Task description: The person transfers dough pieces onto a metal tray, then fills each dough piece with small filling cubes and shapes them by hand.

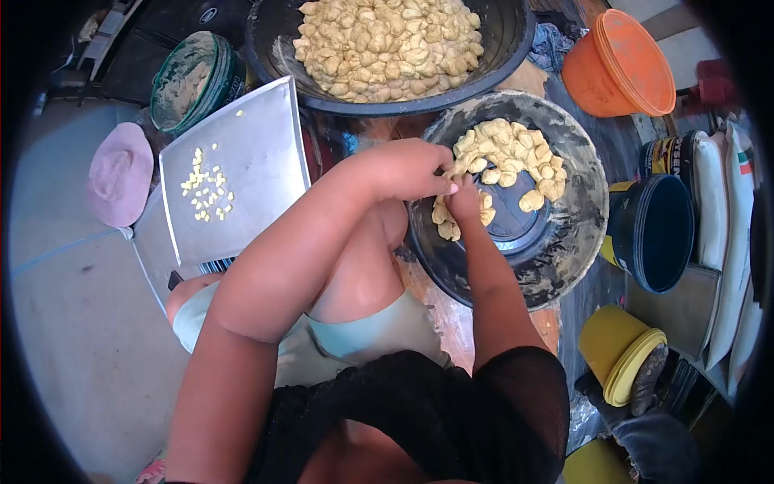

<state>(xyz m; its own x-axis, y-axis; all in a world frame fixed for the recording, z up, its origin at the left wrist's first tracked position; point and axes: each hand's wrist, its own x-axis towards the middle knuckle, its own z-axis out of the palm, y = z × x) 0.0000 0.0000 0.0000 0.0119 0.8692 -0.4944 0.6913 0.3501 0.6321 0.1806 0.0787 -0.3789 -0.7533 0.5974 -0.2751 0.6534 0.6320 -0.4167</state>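
My left hand [421,171] reaches over the left side of a wide black basin [576,234], its fingers bent in a pinch around a bit of pale dough. Against it, my right hand [464,200] is closed at the same spot, its fingertips partly hidden. What lies between the two hands looks like a lump of dough but is mostly covered. Around them in the basin, several dough lumps [528,149] form a heap along the far side, and a smaller cluster of dough [446,219] lies beside my right hand.
A larger black tub [387,105] full of dough lumps stands behind. At left are a metal tray [258,161] with small yellow pieces, a green bucket [219,81] and a pink hat [119,173]. Orange [592,73], dark blue [657,234] and yellow buckets [605,343] line the right.
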